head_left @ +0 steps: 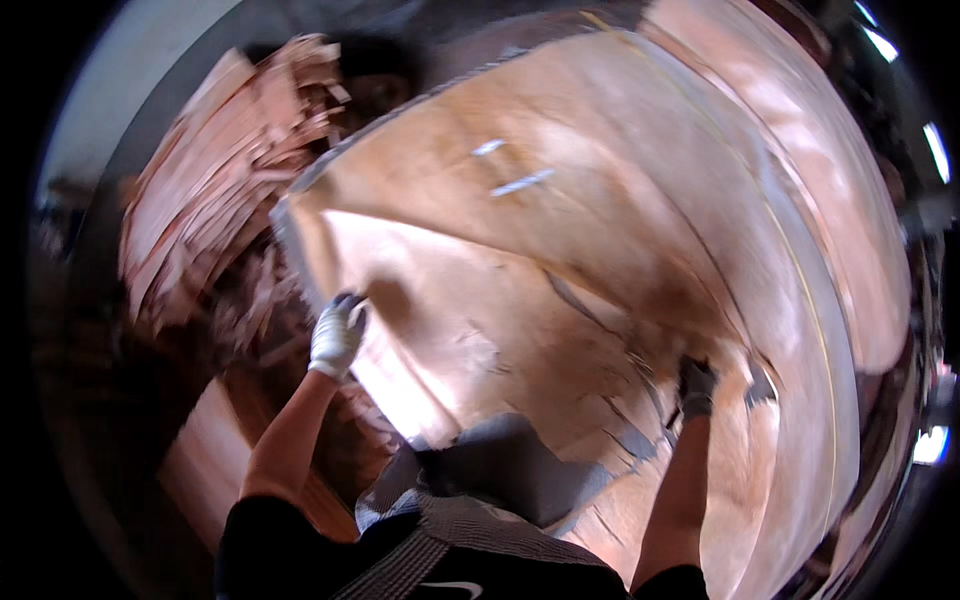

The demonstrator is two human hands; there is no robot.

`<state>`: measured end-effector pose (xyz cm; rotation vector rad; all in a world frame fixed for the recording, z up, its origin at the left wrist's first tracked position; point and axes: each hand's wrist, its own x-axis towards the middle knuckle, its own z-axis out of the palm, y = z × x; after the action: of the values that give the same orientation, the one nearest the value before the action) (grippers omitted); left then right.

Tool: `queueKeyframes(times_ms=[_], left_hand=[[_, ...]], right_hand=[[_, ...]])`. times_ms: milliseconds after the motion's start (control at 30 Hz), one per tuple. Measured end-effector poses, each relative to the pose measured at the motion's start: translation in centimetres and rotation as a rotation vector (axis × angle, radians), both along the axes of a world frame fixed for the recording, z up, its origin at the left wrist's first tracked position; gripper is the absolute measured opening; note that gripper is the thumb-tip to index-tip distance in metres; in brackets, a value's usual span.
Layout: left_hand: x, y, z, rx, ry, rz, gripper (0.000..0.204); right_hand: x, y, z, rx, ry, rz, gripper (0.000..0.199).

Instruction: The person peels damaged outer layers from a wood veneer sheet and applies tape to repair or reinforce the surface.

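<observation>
A large, thin tan sheet point(430, 275), which looks like wood veneer, lies in front of me with torn gaps and creases. My left hand point(338, 335), in a white glove with dark fingertips, is at the sheet's left edge. Its fingers are curled together; what they hold, if anything, is hidden, and a shadow falls on the sheet beside them. Over the ragged right part of the sheet is my right hand point(697, 385) in a dark glove. Its fingers blend into shadow, and a thin dark shape shows beside it.
Another broad tan sheet point(570, 110) spreads across the far side, bearing two small pale strips. Ragged reddish sheets are heaped in a stack point(220, 165) at far left. More pinkish sheets point(800, 130) lie at far right, beyond a thin yellow line. A dark grey patch point(530, 465) shows nearest my body.
</observation>
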<state>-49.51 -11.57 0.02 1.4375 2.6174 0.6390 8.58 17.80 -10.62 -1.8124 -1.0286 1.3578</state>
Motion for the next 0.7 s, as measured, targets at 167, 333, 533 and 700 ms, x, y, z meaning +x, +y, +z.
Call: queueKeyframes(times_ms=[167,333,533,700], left_hand=[[-3.8,0.3,-1.0,-0.371,0.49,0.006,0.056],[-7.2,-2.1,-5.9,-0.29,0.064,0.183,0.057],[-8.0,0.4,-2.1,-0.172,0.483,0.258,0.049],[-10.8,5.0,-2.9,-0.298,0.447,0.004,0.065]], right_hand=[[-1.0,0.3,1.0,-0.061,-0.002,-0.033,0.02],[-0.6,0.7,0.7,-0.077,-0.046,-0.037,0.022],[-1.9,-0.9,3.7,-0.012,-0.192,-0.087,0.015],[-1.8,-4.3,6.6,0.106,-0.511,-0.005,0.014]])
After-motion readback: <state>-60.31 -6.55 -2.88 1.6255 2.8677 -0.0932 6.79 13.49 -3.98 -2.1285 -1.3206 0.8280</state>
